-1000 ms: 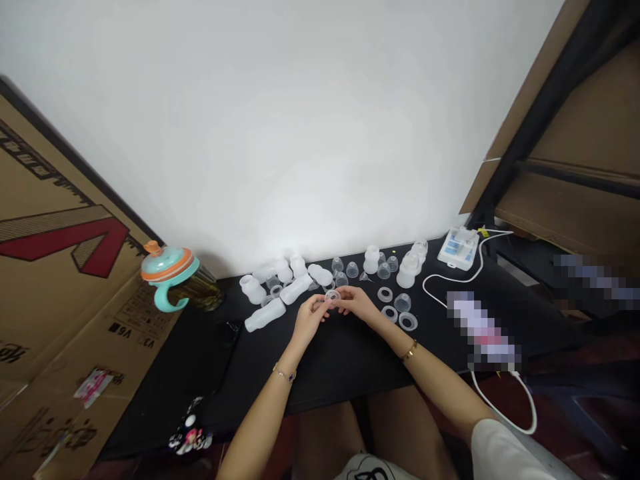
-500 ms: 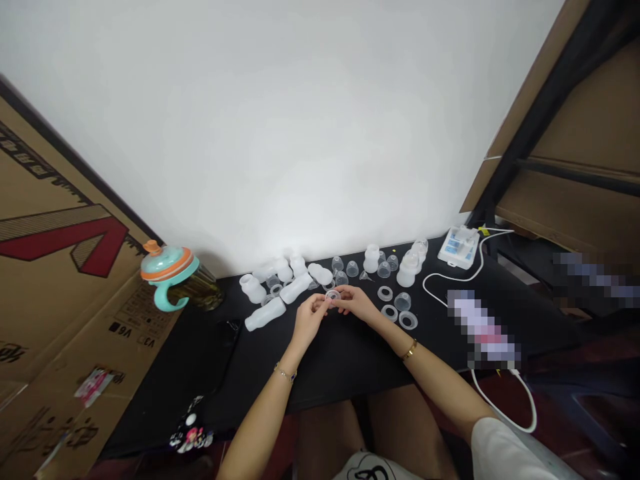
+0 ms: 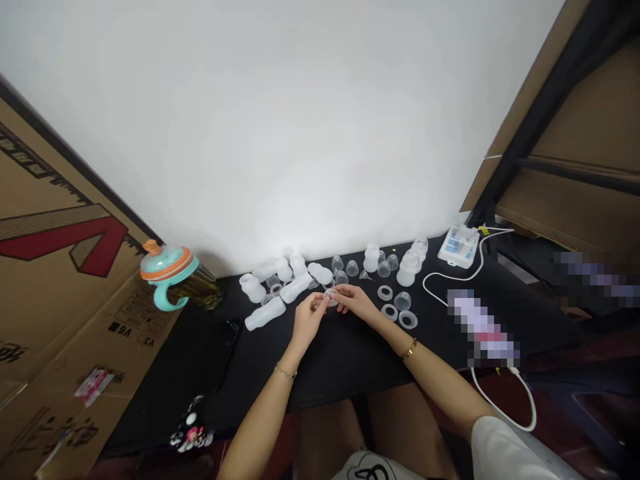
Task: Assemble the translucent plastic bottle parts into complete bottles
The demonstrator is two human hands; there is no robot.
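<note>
Between my two hands is a translucent bottle collar ring (image 3: 331, 294), held just above the black table. My left hand (image 3: 309, 316) pinches its left side with thumb and fingers. On the other side, my right hand (image 3: 356, 304) grips it with thumb and forefinger. Fingertips cover part of the ring, and whether anything sits inside it is too small to tell. To the right lie loose collar rings (image 3: 385, 293) and a clear dome cap (image 3: 403, 301). White bottles (image 3: 266, 313) lie and stand left of my hands.
Clear dome caps (image 3: 352, 268) and a small funnel (image 3: 365, 275) stand near the wall. White bottles (image 3: 409, 268) are farther right. A teal-lidded jug (image 3: 180, 277) is at left, a black phone-like slab (image 3: 225, 350) nearer. A power strip (image 3: 459, 246) with a white cable lies right.
The collar ring has tilted slightly and moved a little up and left between my fingertips. Both hands keep nearly the same place; other things have not moved.
</note>
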